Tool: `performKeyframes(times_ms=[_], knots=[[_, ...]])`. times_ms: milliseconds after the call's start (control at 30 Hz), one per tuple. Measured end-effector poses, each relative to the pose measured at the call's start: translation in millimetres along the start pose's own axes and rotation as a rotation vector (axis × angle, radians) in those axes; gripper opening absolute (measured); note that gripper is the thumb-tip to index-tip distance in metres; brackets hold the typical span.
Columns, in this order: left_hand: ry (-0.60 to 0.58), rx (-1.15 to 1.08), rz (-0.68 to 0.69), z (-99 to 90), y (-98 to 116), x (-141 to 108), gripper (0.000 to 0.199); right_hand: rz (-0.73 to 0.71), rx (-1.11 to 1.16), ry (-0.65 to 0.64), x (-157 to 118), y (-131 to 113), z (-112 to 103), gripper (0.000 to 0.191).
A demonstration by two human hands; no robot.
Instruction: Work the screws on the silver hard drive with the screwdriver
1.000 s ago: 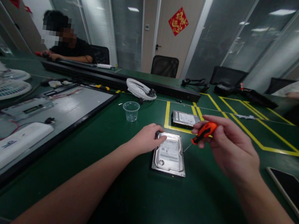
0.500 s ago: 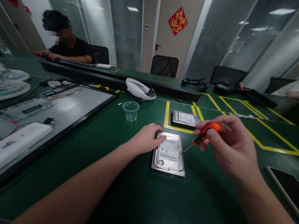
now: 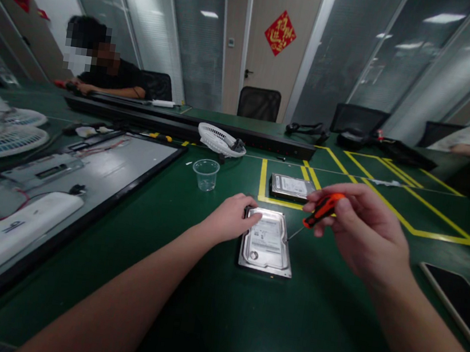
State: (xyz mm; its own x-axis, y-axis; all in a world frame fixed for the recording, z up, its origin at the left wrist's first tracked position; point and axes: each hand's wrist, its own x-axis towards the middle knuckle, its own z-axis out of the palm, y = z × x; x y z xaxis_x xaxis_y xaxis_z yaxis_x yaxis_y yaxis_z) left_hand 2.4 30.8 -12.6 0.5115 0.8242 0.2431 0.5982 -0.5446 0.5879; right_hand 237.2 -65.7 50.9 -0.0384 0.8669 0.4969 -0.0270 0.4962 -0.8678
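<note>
A silver hard drive (image 3: 268, 247) lies label up on the green table (image 3: 209, 305). My left hand (image 3: 236, 216) grips its upper left corner, thumb on the top face and fingers at the far edge. In my right hand (image 3: 358, 227) is an orange and black screwdriver (image 3: 322, 209), its thin shaft slanting down to the drive's right edge. Whether the tip sits in a screw is too small to tell. A second hard drive (image 3: 289, 187) lies behind the first, beside my right fingertips.
A clear plastic cup (image 3: 205, 175) and a white fan grille (image 3: 221, 141) stand beyond my left hand. A large panel with parts (image 3: 133, 157) fills the left. A phone (image 3: 460, 304) lies right. A person (image 3: 113, 76) sits across the table.
My right hand has turned slightly around the screwdriver handle, and its fingers have shifted a little. The left hand and the drive have stayed in place.
</note>
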Motion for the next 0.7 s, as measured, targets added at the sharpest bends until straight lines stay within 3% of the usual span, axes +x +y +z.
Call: performKeyframes(times_ms=[367, 700], knots=[[0.003, -0.007, -0.007, 0.7, 1.4, 0.7, 0.029, -0.007, -0.030, 0.001, -1.0, -0.6, 0.2, 0.008], [0.014, -0.005, 0.017, 2.0, -2.6, -0.1, 0.029, 0.060, 0.049, 0.000, -0.2, -1.7, 3.1, 0.025]])
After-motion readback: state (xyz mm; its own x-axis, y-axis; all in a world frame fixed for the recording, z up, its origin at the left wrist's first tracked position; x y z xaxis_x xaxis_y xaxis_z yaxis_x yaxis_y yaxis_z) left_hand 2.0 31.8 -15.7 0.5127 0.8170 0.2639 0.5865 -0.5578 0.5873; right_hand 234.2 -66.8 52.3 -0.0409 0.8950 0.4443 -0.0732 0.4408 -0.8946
